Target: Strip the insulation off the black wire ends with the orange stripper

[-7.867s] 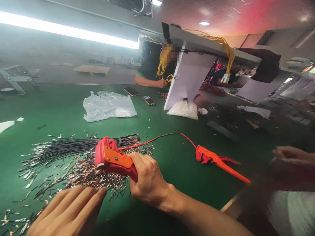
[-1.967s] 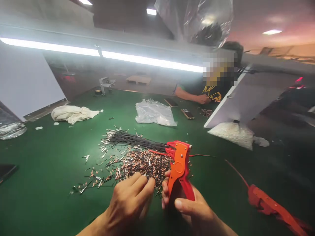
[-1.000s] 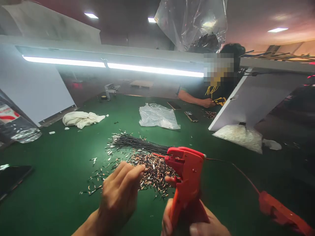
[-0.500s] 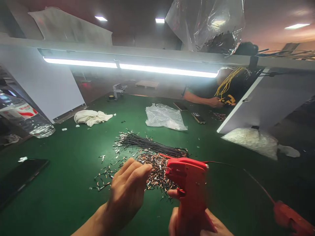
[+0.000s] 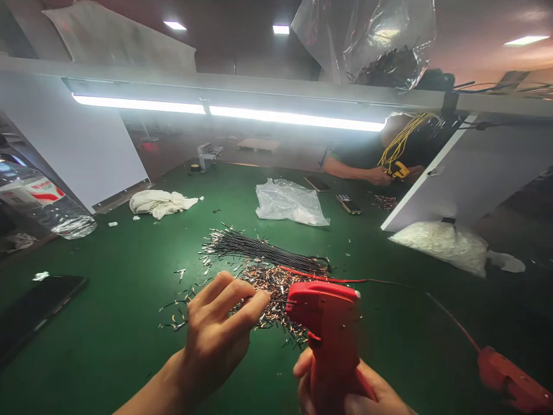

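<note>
My right hand [image 5: 345, 386] is wrapped round the handle of a red pistol-grip wire stripper [image 5: 330, 311], its nose pointing left. Between thumb and fingertips my left hand [image 5: 224, 323] pinches a thin black wire [image 5: 279, 301] that runs to the stripper's nose. Whether the wire's end sits inside the nose I cannot tell. Just beyond both hands is a heap of short wire scraps [image 5: 272, 279] with coppery and silvery ends. Behind it lies a bundle of black wires [image 5: 263, 249]. One red wire [image 5: 319, 276] crosses the heap behind the stripper.
A clear plastic bag [image 5: 289, 202], a white cloth [image 5: 162, 203] and phones [image 5: 348, 204] lie on the green table [image 5: 112, 300]. A bottle [image 5: 47, 199] is at left, another red tool [image 5: 512, 377] at right. Across the table a person's hand [image 5: 380, 174] holds a yellow tool [image 5: 398, 169].
The stripper has shifted slightly left and down. A length of black wire now shows plainly between my left hand and its nose. My right index finger has moved down from the trigger.
</note>
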### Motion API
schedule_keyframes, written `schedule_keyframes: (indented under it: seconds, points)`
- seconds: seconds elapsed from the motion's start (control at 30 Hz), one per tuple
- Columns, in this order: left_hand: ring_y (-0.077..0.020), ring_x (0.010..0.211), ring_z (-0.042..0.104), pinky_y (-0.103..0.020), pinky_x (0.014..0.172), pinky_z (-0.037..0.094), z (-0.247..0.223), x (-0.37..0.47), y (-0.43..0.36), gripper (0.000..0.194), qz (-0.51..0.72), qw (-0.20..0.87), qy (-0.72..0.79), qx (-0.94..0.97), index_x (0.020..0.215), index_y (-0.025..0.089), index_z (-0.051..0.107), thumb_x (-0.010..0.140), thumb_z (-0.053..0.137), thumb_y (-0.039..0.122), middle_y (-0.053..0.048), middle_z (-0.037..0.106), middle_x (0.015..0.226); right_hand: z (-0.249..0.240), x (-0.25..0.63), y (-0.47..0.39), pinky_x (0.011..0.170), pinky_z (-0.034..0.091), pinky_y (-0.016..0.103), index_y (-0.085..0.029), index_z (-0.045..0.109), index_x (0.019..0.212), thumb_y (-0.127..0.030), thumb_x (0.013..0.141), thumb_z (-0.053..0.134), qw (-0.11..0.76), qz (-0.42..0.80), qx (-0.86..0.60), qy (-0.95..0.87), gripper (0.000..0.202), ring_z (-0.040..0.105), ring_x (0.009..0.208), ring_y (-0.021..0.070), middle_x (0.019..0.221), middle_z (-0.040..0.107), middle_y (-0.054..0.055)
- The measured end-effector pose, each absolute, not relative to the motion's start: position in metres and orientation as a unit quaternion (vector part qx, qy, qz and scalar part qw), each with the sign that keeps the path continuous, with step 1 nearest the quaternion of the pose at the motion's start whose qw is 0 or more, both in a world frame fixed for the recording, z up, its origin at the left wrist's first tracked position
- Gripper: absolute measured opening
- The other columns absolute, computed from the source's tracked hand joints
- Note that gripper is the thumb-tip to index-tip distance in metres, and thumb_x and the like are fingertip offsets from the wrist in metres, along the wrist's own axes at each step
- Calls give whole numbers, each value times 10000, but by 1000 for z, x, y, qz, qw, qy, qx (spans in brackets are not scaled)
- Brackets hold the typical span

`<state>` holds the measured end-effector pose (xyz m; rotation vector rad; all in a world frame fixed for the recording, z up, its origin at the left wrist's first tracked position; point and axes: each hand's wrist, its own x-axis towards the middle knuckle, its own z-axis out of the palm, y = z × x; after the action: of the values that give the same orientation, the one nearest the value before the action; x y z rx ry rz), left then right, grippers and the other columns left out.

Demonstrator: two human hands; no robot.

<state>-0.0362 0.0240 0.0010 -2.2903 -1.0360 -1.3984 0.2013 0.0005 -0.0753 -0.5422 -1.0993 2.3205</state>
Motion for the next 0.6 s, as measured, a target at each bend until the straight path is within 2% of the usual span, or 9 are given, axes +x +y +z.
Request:
schedule_keyframes:
  seconds: [0.17,0.37,0.5,0.6]
  points:
    - [-135,665,467,-246,562,393,6,-36,25,306,-471,149,-346,-798,889,181,602,765,499,-80,-12,613,700,-67,200,-4,677,412,325,-135,624,1010,-528,697,761,261,836,-206,-436,521,503,658,150,777,581,39]
    - [-142,681,473,-288,633,391,5,-37,28,281,-444,153,-338,-816,905,178,587,788,499,-61,-7,626,694,-60,199,-5,575,359,285,-144,617,801,-601,735,690,275,820,-212,-455,467,356,531,98,622,481,-15]
    - [-136,673,479,-286,648,376,0,-35,29,283,-442,136,-347,-816,906,173,567,794,482,-72,8,618,675,-65,201,-8,532,293,262,-145,604,803,-589,726,710,266,825,-224,-445,463,346,527,92,619,467,-21]
    - [-134,657,473,-284,644,364,-2,-35,30,264,-443,118,-356,-814,925,161,556,803,499,-67,3,614,676,-65,200,-12,513,229,245,-148,576,798,-522,780,697,268,830,-234,-429,394,300,526,78,618,418,-36]
